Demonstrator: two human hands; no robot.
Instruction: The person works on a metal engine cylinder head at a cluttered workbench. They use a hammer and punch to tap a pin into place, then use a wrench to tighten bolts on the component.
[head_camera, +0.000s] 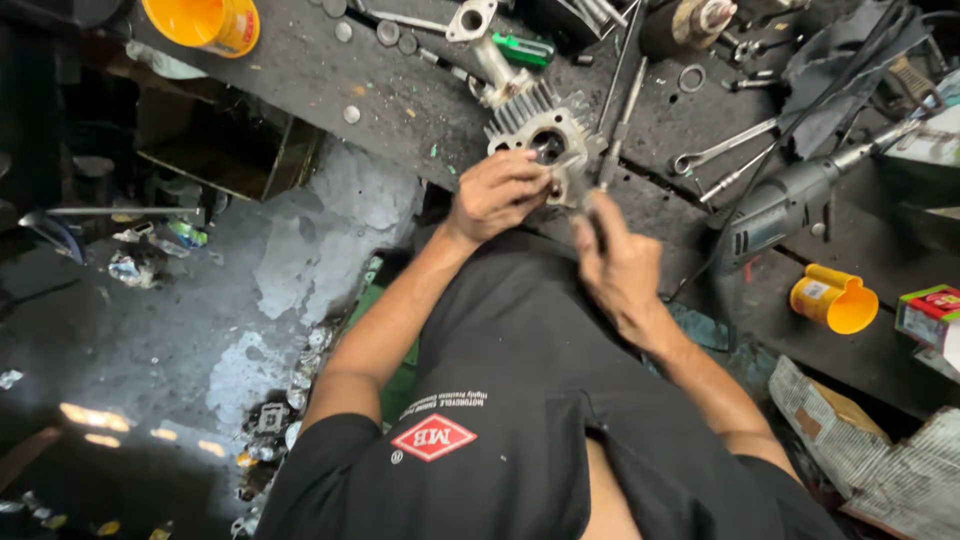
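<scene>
- A small box (932, 315) lay at the right edge of the frame, below mid-height, on the dark tabletop (400, 100). It was rectangular, with red, green and white faces, partly cut off by the frame edge.
- A pale label (815, 290) sat on the side of a yellow cup (833, 299) lying tipped over just left of that box.
- A yellow-orange container (205, 22) at the upper left carried a small reddish label (246, 22) on its right wall.
- A diamond-shaped red patch (433, 437) with a white border sat on the black shirt (520, 400), lower centre of the frame, with a line of small white print above it.
- Flattened brown cardboard (835, 415) and grey printed paper (915, 470) lay in the lower right corner.
</scene>
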